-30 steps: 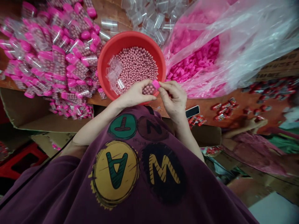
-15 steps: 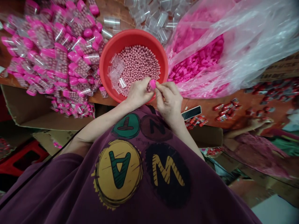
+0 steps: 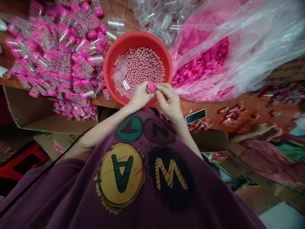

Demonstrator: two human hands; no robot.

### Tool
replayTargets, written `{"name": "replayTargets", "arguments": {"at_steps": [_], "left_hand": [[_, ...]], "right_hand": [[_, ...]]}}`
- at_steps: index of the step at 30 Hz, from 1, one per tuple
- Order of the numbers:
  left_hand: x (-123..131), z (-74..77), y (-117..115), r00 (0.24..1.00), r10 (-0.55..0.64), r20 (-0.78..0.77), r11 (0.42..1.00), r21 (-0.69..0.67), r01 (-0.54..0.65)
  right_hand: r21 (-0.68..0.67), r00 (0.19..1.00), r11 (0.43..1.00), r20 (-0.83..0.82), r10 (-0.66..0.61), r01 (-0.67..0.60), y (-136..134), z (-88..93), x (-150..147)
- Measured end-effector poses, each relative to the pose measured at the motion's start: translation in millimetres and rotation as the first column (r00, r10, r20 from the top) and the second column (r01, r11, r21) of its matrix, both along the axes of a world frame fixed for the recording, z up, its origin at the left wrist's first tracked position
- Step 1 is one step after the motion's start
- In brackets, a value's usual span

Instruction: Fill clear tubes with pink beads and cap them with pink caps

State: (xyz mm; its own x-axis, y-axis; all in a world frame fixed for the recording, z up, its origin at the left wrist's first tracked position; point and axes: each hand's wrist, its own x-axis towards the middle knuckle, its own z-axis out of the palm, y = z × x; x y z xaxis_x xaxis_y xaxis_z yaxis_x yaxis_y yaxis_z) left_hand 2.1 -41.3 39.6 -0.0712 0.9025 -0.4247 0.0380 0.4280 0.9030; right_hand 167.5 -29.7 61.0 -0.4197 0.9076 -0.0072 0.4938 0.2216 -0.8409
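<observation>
Over the near rim of the red bowl (image 3: pixel 109 60), my left hand (image 3: pixel 140 96) is closed around a small clear container of pink beads, mostly hidden by my fingers. A bright pink cap (image 3: pixel 152 86) sits at the container's top. My right hand (image 3: pixel 169 99) pinches this cap between thumb and fingertips. Inside the bowl lie many loose pink beads (image 3: pixel 145 63) and, at its left side, several clear empty containers (image 3: pixel 119 74).
Filled, pink-capped containers (image 3: pixel 64 60) are heaped at left, some in a cardboard box (image 3: pixel 30 111). Clear containers (image 3: pixel 164 22) lie behind the bowl. At right are a plastic bag (image 3: pixel 252 41) of pink caps (image 3: pixel 202 66), a phone (image 3: pixel 195 116) and another person's hands (image 3: pixel 267 131).
Both my hands have shifted slightly left with the container and cap. The cap now looks more tilted, and my right fingers lie flatter along it. The other person's hands have moved a little.
</observation>
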Motion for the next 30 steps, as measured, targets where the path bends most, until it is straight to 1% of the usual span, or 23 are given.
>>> {"name": "replayTargets", "arguments": {"at_steps": [2,5,7,8,9,11,14,16,17,19,21,23,27,28,30], "left_hand": [[-2.6,0.1,0.3,0.999,-0.033,0.008,0.999,0.014,0.033],[-6.6,1.3,-1.2,0.996,-0.077,-0.038,0.996,0.05,0.079],[-8.8,1.0,-2.6,0.992,-0.095,-0.078,0.993,0.069,0.1],[-9.5,0.3,-2.9,0.991,-0.1,-0.092,0.992,0.074,0.107],[-10.0,-0.7,-3.0,0.989,-0.106,-0.1,0.991,0.075,0.114],[-10.5,-3.8,-2.2,0.989,-0.114,-0.094,0.99,0.069,0.12],[-12.1,-8.2,-0.4,0.991,-0.136,-0.002,0.99,0.038,0.136],[-15.2,-9.2,-0.4,0.975,-0.169,0.142,0.986,0.015,0.169],[-17.5,-8.8,-1.0,0.954,-0.186,0.235,0.982,0.003,0.19],[-22.6,-6.8,-3.3,0.888,-0.201,0.414,0.972,-0.03,0.234],[-26.2,-4.5,-5.7,0.827,-0.182,0.531,0.962,-0.08,0.262],[-25.5,-3.3,-7.1,0.805,-0.145,0.576,0.959,-0.119,0.258],[-12.4,-4.4,-7.1,0.827,-0.061,0.56,0.975,-0.143,0.169],[-9.0,-4.8,-7.3,0.835,-0.039,0.548,0.977,-0.154,0.147],[-4.2,-4.9,-8.5,0.846,0.002,0.534,0.976,-0.186,0.116]], "right_hand": [[-0.041,0.997,0.997,-0.054,-0.063,0.061,4.2,-12.6,7.3],[-0.09,0.972,0.976,-0.108,-0.207,0.198,6.4,-31.9,12.4],[-0.085,0.96,0.965,-0.115,-0.256,0.247,5.3,-37.4,10.6],[-0.072,0.962,0.965,-0.095,-0.257,0.251,4.3,-36.7,8.6],[-0.055,0.969,0.97,-0.059,-0.239,0.236,3.0,-33.9,6.2],[-0.023,0.988,0.988,0.029,-0.151,0.151,0.3,-24.4,1.9],[-0.008,0.992,1.0,0.126,0.007,-0.006,-2.6,-10.3,-0.2],[-0.041,0.984,0.997,0.164,0.07,-0.064,-2.5,-4.8,2.4],[-0.067,0.98,0.994,0.173,0.097,-0.087,-1.8,-3.0,4.4],[-0.114,0.971,0.984,0.181,0.155,-0.135,0.3,-0.7,8.2],[-0.14,0.959,0.974,0.199,0.204,-0.178,1.9,-0.2,9.2],[-0.133,0.948,0.974,0.24,0.209,-0.182,1.9,-2.3,5.8],[-0.05,0.941,0.994,0.322,0.106,-0.095,-1.3,-12.6,-6.5],[-0.037,0.936,0.995,0.339,0.099,-0.092,-1.9,-15.0,-8.3],[-0.029,0.922,0.991,0.366,0.129,-0.127,-2.1,-18.5,-8.9]]}}
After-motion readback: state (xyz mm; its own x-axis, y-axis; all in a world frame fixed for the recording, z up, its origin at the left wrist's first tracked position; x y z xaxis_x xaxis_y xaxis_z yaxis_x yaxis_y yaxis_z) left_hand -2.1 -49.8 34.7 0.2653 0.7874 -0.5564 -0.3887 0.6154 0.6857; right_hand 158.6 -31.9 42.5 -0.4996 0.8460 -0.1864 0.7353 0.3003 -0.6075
